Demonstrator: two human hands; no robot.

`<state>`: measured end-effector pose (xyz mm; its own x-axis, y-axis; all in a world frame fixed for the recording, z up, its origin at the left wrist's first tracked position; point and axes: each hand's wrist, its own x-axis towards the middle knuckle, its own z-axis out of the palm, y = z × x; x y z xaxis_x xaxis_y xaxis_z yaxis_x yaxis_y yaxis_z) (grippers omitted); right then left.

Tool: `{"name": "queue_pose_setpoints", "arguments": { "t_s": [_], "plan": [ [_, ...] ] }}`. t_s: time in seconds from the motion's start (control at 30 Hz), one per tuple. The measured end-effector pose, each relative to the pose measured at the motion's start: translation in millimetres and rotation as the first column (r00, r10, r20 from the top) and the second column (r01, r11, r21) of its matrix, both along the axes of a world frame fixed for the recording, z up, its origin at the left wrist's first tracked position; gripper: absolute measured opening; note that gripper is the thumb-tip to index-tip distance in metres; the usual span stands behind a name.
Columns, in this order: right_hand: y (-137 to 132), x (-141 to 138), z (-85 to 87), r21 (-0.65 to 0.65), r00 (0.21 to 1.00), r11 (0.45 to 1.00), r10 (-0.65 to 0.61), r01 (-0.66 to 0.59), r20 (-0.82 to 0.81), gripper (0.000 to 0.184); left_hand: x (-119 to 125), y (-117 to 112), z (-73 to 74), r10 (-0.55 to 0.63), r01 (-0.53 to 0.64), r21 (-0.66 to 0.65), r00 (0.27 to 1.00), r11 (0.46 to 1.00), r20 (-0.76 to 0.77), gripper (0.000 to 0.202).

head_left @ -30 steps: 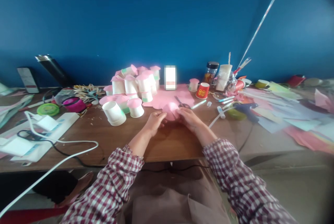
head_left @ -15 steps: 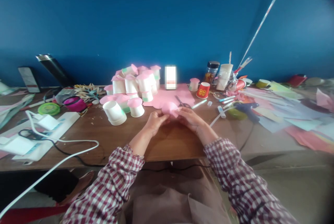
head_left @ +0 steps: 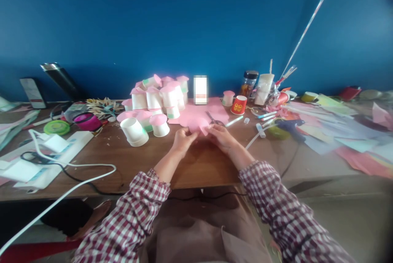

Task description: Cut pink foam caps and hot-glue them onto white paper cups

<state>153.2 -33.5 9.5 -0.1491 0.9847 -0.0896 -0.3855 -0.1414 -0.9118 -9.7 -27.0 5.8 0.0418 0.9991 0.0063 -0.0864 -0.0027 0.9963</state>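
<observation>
At the far left of the wooden table point(head_left: 144, 169), a white power strip point(head_left: 72, 147) lies at a slant, with a green round object point(head_left: 57, 127) and a magenta one point(head_left: 87, 121) behind it. Next come a plain white paper cup point(head_left: 131, 130), tilted a little, and a white cup with a pink top point(head_left: 159, 127), just in front of a heap of similar pink-topped cups point(head_left: 154, 98). The left hand point(head_left: 183, 140) follows, its thumb and fingers pinched together on the left edge of a pink paper piece point(head_left: 195, 124). This piece is held between the two hands, near the table's middle, in front of a larger pink sheet point(head_left: 216, 109) of almost the same shade. It is thin, plain and pale, with a rounded far edge and a pointed, folded-looking flap at its right, whose tip points down toward the person. It looks wider from hand to hand than deep, so its long axis seems to run across, left to right, though its outline blends into the sheet behind. The right hand point(head_left: 221, 137) has its thumb and fingertips clamped on the right edge. Beyond it lie dark-handled scissors point(head_left: 218, 123), then a white marker point(head_left: 234, 121) and an upright red cup point(head_left: 238, 105).
</observation>
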Motion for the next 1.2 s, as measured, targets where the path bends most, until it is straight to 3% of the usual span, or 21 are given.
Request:
{"name": "queue_pose_setpoints", "arguments": {
  "t_s": [0.1,0.3,0.43,1.2],
  "plan": [
    [-1,-1,0.7,0.000,1.000,1.000,-0.001,0.001,0.012,0.031,1,1,-2.8,0.044,-0.041,0.065,0.998,0.997,-0.049,0.029],
    [1,-4,-0.4,0.024,0.997,0.997,-0.080,0.080,0.018,0.035,4,-6,8.4,-0.048,0.079,-0.145,0.977,0.986,0.206,0.035],
    [1,-6,-0.7,0.040,0.995,0.995,-0.097,0.096,0.002,0.036,6,-8,11.0,-0.063,0.114,-0.174,0.960,0.978,0.272,0.035],
    [0,-9,-0.4,0.054,0.994,0.992,-0.112,0.112,-0.008,0.039,7,-7,8.0,-0.092,0.167,-0.203,0.937,0.965,0.337,0.034]
  ]
}}
